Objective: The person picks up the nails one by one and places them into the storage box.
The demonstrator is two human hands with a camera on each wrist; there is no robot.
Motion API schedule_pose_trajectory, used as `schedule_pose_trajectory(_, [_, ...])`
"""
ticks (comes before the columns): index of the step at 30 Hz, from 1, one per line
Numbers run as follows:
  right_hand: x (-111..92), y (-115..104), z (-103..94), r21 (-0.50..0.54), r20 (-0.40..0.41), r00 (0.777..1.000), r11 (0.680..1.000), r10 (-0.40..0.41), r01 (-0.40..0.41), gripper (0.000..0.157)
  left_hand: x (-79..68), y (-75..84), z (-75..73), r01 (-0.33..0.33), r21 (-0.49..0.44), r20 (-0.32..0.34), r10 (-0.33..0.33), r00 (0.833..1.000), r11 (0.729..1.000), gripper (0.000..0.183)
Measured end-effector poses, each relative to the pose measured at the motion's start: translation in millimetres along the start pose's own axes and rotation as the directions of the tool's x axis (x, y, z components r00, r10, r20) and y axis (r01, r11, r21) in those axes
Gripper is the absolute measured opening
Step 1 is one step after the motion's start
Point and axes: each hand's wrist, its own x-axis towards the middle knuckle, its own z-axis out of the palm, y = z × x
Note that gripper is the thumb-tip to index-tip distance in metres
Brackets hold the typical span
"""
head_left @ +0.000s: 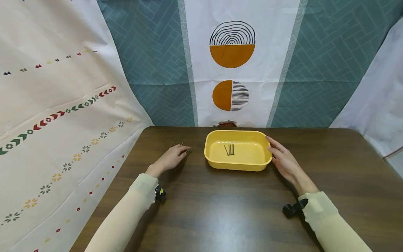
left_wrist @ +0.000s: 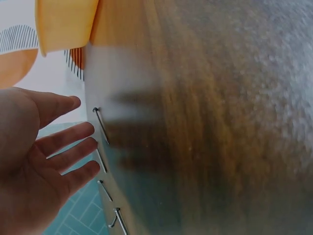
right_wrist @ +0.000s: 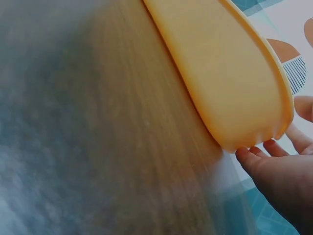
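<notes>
In the head view, my left hand (head_left: 171, 157) reaches low over the table's left part, by several loose nails (head_left: 173, 142). The left wrist view shows its fingers spread and nearly straight, with nothing gripped. One nail (left_wrist: 101, 127) lies just beyond the fingertips, and others lie lower in that view. A yellow plastic tray (head_left: 237, 166) stands to the right of that hand. On its floor lies a small group of nails (head_left: 231, 149), most side by side and one slanted. My right hand (head_left: 286, 164) touches the tray's right end with extended fingers.
The dark wooden table (head_left: 207, 206) reaches from its back edge toward me. Behind it hangs a teal and white patterned cloth (head_left: 163, 70). A white printed cloth (head_left: 63, 140) drapes along the left side. Each wrist wears a dark strap with a small camera.
</notes>
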Motion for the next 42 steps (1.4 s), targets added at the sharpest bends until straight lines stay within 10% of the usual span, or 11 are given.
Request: schedule_pose_trajectory(42, [0.1, 3.1, -3.4, 0.115, -0.011, 1.0, 0.993, -0.007, 0.008, 0.063, 16.3, -11.7, 10.1, 0.09, -0.051, -0.101, -0.095, 0.99, 0.995, 0.042])
